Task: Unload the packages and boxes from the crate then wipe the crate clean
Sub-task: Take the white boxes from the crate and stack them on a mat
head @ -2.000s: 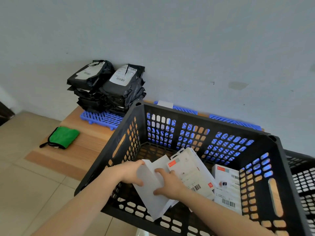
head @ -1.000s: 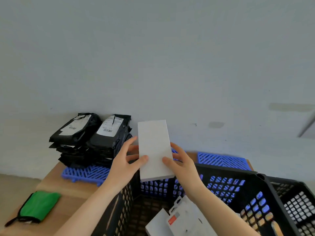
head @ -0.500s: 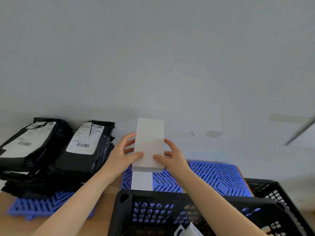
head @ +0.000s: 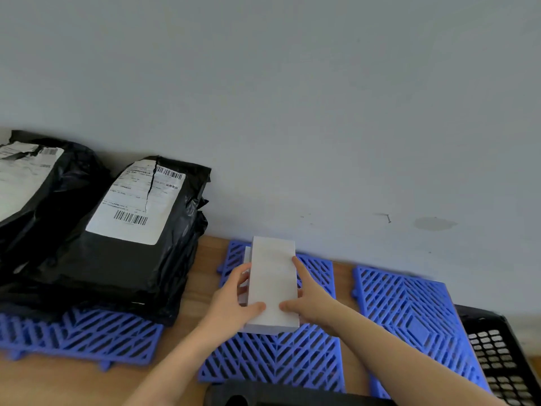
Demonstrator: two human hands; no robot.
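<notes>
A plain white box (head: 272, 282) lies on another white box whose edge (head: 246, 260) shows beneath it, on the middle blue grid mat (head: 275, 358). My left hand (head: 231, 306) grips the upper box's left side and my right hand (head: 310, 300) grips its right side, thumbs on its near end. Only the far rim of the black crate (head: 281, 394) shows at the bottom edge; its inside is out of view.
Black mailer packages (head: 123, 235) with white labels are stacked on the left blue mat (head: 79, 338). Another blue mat (head: 409, 312) lies to the right, with a second black crate (head: 497, 353) beyond it. The grey wall stands just behind the wooden platform (head: 190, 291).
Both hands lifted the white box out of the crate, carried it forward over the rim and lowered it onto the white box on the blue mat. The view moved forward.
</notes>
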